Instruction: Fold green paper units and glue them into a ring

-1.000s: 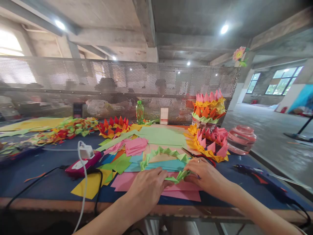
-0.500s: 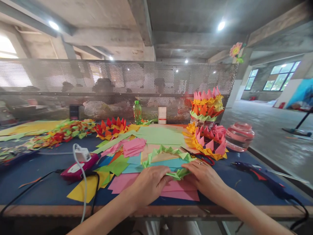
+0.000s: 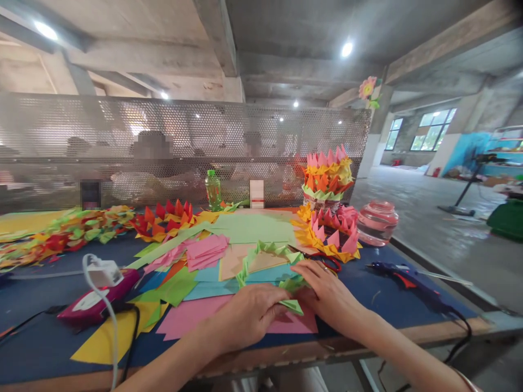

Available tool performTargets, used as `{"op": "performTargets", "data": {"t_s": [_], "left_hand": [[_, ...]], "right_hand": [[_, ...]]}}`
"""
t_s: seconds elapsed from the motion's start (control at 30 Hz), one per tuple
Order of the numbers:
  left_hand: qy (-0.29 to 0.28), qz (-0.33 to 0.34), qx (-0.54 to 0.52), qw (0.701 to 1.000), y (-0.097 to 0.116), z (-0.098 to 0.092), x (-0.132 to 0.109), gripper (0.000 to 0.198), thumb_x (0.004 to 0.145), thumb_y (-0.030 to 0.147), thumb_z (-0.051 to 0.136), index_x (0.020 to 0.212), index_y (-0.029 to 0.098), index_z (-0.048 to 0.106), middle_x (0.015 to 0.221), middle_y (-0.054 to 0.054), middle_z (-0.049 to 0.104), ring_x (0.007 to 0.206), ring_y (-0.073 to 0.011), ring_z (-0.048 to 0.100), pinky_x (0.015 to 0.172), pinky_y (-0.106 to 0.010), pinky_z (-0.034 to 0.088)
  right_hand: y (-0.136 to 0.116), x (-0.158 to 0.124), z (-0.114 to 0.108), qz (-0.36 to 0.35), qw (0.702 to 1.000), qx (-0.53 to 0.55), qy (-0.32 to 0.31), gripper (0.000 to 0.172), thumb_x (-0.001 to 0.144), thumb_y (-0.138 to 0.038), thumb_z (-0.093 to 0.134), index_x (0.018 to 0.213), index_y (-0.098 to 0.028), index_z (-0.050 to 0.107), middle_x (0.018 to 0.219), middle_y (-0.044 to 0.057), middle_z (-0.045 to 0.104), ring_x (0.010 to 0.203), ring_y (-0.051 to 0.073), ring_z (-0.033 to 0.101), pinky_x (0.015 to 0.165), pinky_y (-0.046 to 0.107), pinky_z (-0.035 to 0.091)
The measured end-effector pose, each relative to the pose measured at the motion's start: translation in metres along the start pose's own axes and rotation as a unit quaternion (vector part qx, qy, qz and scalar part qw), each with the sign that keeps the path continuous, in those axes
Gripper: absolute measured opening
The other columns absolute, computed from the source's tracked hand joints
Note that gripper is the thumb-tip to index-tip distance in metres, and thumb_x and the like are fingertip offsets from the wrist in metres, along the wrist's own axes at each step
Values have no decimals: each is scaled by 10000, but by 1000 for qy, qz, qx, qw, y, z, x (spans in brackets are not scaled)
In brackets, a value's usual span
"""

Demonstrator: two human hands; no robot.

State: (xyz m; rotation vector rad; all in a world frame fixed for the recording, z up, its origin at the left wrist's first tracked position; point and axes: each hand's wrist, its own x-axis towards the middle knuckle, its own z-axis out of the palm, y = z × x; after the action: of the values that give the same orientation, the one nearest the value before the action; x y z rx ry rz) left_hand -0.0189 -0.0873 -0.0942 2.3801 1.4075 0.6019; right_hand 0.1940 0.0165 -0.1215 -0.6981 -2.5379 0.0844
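Note:
A ring of folded light green paper [image 3: 273, 249] arches above the sheets at the middle of the table. My left hand [image 3: 254, 313] pinches its near left end, where a green tip pokes out past the fingers. On the other side, my right hand [image 3: 324, 288], with a ring on one finger, grips the near right part of the strip. The two hands are close together, and the near ends of the strip lie between them. Beneath are blue sheets [image 3: 208, 290] and pink sheets [image 3: 192, 317].
Scissors [image 3: 333, 264] lie behind my right hand. A glue gun [image 3: 412, 280] and a glass jar [image 3: 376, 223] are at the right. A purple power strip [image 3: 98, 299] with cables sits left. Stacked paper crowns [image 3: 328, 177] and a green bottle [image 3: 213, 190] stand behind.
The view has turned to the right, so the table things sit further left. The near ends of the green ring have come apart, one end now sticking out at my left fingertips.

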Motion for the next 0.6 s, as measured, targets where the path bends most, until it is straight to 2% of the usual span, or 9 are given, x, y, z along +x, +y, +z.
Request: {"op": "performTargets", "data": {"t_s": [0.13,0.2,0.23,0.37,0.43,0.53,0.6], "left_hand": [[38,-12,-10,999,-7,7,1,246,1021,273,463,1189,269,643,1137,3,723,1070,-183,665,922,-265,477],[40,-9,-17,999,-10,8,1,249,1026,287,449,1180,283,645,1121,10,727,1062,-179,670,919,-267,484],[42,-5,-18,999,-11,9,0,252,1027,286,443,1177,285,645,1124,7,726,1064,-180,669,925,-269,486],[58,12,-3,998,-13,14,-1,261,1016,264,441,1182,274,643,1163,-11,714,1081,-192,663,953,-281,487],[62,18,7,998,-11,15,-2,261,1011,250,447,1181,279,643,1170,-6,711,1089,-195,659,961,-286,483],[60,24,11,998,-10,15,-3,251,1010,233,442,1142,283,650,1113,2,722,1042,-189,670,921,-273,487],[61,15,20,998,-10,15,-3,235,1010,234,436,1075,260,660,1036,-8,730,968,-192,682,855,-263,495]], "right_hand": [[29,-33,-34,81,994,-62,29,386,945,-283,540,1330,-264,529,1347,83,570,1237,239,543,1055,399,451],[57,-60,-56,152,981,-106,49,302,967,-335,464,1213,-230,606,1248,113,622,1130,265,609,1000,435,478],[72,-75,-67,192,971,-130,59,314,963,-365,439,1149,-206,636,1178,133,645,1065,286,635,957,460,493],[124,-125,-94,343,913,-208,75,469,894,-533,422,942,-154,695,875,177,671,793,364,672,728,522,510],[139,-138,-97,375,901,-209,62,509,864,-607,436,806,-173,695,769,156,673,724,358,672,671,481,502],[150,-141,-98,374,911,-171,36,498,814,-662,492,682,-218,674,665,86,683,633,286,669,603,371,489],[153,-137,-100,369,916,-152,41,476,761,-679,538,638,-237,663,604,45,674,567,239,649,544,316,473]]}}
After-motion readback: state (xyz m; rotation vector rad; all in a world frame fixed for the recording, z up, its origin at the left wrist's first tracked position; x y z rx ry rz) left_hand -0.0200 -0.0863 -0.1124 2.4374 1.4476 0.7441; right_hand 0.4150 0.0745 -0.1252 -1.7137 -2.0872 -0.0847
